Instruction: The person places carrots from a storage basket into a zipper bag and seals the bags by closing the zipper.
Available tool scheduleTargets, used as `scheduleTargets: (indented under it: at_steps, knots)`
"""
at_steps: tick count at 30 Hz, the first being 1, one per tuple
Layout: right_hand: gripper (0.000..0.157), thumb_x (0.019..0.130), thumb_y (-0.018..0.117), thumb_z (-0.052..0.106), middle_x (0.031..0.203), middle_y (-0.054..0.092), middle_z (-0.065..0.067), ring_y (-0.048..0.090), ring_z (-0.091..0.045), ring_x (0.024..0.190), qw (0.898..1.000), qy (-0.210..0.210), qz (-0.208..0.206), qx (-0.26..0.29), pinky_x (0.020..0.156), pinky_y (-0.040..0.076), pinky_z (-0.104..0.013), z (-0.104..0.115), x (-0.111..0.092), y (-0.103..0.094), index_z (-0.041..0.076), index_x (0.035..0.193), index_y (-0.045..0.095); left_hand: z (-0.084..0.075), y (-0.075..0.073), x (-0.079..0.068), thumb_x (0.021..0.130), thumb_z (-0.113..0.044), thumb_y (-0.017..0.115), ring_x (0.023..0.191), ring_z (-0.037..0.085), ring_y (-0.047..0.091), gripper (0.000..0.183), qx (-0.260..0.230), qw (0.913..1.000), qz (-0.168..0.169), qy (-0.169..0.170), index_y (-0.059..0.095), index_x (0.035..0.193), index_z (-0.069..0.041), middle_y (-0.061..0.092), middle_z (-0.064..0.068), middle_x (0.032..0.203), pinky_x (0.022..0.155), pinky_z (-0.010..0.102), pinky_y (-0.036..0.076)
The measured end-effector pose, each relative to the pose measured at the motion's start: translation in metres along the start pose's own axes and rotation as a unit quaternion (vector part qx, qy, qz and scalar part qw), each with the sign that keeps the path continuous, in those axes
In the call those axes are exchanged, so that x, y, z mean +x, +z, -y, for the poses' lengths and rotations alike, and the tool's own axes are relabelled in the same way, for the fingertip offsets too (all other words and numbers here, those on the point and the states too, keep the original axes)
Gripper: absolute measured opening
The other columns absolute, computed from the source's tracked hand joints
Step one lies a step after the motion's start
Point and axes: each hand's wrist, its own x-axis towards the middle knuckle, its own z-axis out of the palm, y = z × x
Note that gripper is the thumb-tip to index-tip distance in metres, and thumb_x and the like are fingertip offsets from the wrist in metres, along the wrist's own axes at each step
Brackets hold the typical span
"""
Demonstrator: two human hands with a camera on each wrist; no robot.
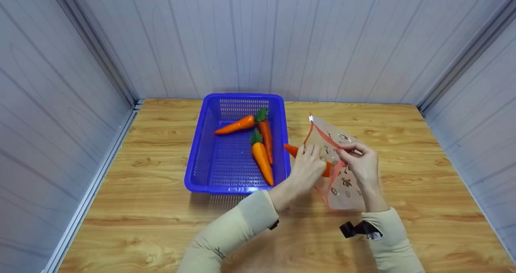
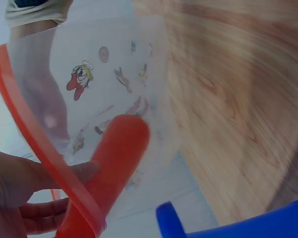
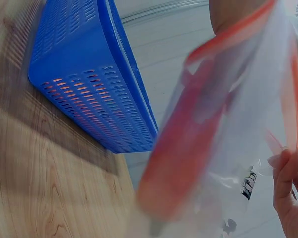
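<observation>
Of the two hands, the left hand [image 1: 307,165] is curled round an orange carrot [image 1: 291,150], and the right hand [image 1: 361,160] pinches the red-edged mouth of a clear printed bag [image 1: 348,194]. In the head view the carrot runs through the left hand's grasp, its narrow tip on the far-left side and its thick end at the bag's mouth, between the hands. That view alone shows the white slider [image 1: 311,119] beyond both hands, and three more carrots [image 1: 263,164] inside the blue basket [image 1: 238,189], just left of the left hand.

The left wrist view shows what the fingers hide from above: the carrot's rounded end lies inside the bag, and the left thumb rests on it past the red strip [image 2: 37,141]. The right wrist view gives the carrot blurred through the plastic, with a dark stub [image 3: 156,228] at its end, and the basket's slotted outer side. The desk [image 1: 419,176] extends under and beyond the hands.
</observation>
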Motion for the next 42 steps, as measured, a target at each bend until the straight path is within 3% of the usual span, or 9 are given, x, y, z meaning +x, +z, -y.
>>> scheduleTargets:
  at_steps: [5,11,16,17,23,25,30,38,42]
  knots:
    - [0.008,0.072,0.069,-0.005,0.066,0.063,-0.006,0.056,-0.010,0.049,1.000,0.002,-0.021,0.009,0.041,0.044,-0.019,-0.001,0.002,-0.001,-0.007,0.079,0.066,0.005,0.005,-0.001,0.085,-0.014,0.057,0.093,0.018,0.048,0.015,0.010,0.9981,-0.060,0.011,0.067,0.096,-0.016,0.053,0.003,0.098,0.086,0.035,0.038]
    - [0.016,0.071,0.073,0.004,0.070,0.064,-0.012,0.055,-0.012,0.045,0.996,-0.054,0.010,0.072,0.033,0.038,-0.019,-0.053,0.028,-0.021,-0.005,0.082,0.066,0.013,0.005,-0.002,0.085,-0.008,0.055,0.085,0.018,0.050,0.011,-0.035,0.9921,-0.120,0.016,0.065,0.084,-0.013,0.053,0.004,0.092,0.075,0.029,0.041]
    - [0.018,0.072,0.072,0.001,0.068,0.062,-0.015,0.056,-0.015,0.046,0.996,-0.054,0.001,0.075,0.036,0.043,-0.021,-0.058,0.033,-0.025,-0.009,0.085,0.064,0.020,0.002,-0.003,0.085,-0.017,0.059,0.081,0.017,0.052,0.010,-0.091,0.9860,-0.140,-0.001,0.066,0.085,-0.010,0.054,0.004,0.088,0.061,0.024,0.040]
    - [0.014,0.072,0.070,-0.002,0.068,0.062,-0.015,0.056,-0.015,0.048,0.995,-0.044,0.008,0.090,0.039,0.044,-0.022,-0.045,0.027,-0.021,-0.008,0.083,0.064,0.022,0.000,-0.003,0.084,-0.020,0.060,0.082,0.017,0.053,0.012,-0.101,0.9847,-0.142,-0.007,0.067,0.086,-0.010,0.055,0.004,0.089,0.061,0.025,0.041]
    - [0.014,0.070,0.070,-0.005,0.075,0.063,-0.017,0.061,-0.020,0.057,0.993,-0.022,0.013,0.115,0.042,0.047,-0.024,-0.061,0.036,-0.030,-0.006,0.083,0.065,0.038,-0.006,-0.002,0.080,-0.023,0.065,0.081,0.018,0.054,0.018,-0.156,0.9787,-0.126,-0.044,0.067,0.091,-0.009,0.056,0.006,0.090,0.061,0.026,0.044]
    - [0.019,0.069,0.073,-0.002,0.077,0.063,-0.019,0.062,-0.021,0.058,0.995,-0.035,-0.003,0.094,0.042,0.047,-0.025,-0.085,0.049,-0.036,-0.008,0.085,0.064,0.044,-0.007,-0.001,0.080,-0.024,0.066,0.080,0.018,0.055,0.020,-0.169,0.9768,-0.117,-0.059,0.067,0.092,-0.009,0.057,0.005,0.089,0.060,0.026,0.045]
    - [0.024,0.067,0.076,0.004,0.077,0.062,-0.019,0.062,-0.022,0.058,0.994,-0.067,-0.014,0.083,0.041,0.047,-0.025,-0.096,0.053,-0.036,-0.007,0.085,0.065,0.059,-0.011,0.001,0.080,-0.023,0.066,0.081,0.020,0.055,0.026,-0.191,0.9733,-0.083,-0.097,0.064,0.100,-0.007,0.057,0.006,0.092,0.063,0.029,0.047]
    - [0.011,0.070,0.070,-0.007,0.072,0.061,-0.013,0.060,-0.017,0.055,0.996,-0.026,-0.004,0.085,0.043,0.047,-0.022,-0.028,0.021,-0.020,-0.007,0.080,0.065,0.084,-0.016,0.009,0.080,-0.022,0.065,0.086,0.022,0.056,0.038,-0.208,0.9664,-0.025,-0.149,0.056,0.112,-0.002,0.057,0.010,0.100,0.067,0.031,0.050]
    - [0.016,0.069,0.072,-0.003,0.075,0.061,-0.015,0.061,-0.018,0.058,0.996,-0.037,-0.003,0.085,0.044,0.048,-0.023,-0.048,0.029,-0.025,-0.007,0.082,0.065,0.096,-0.015,0.015,0.081,-0.023,0.065,0.090,0.023,0.056,0.042,-0.221,0.9584,0.002,-0.180,0.054,0.116,-0.003,0.056,0.011,0.103,0.069,0.032,0.050]
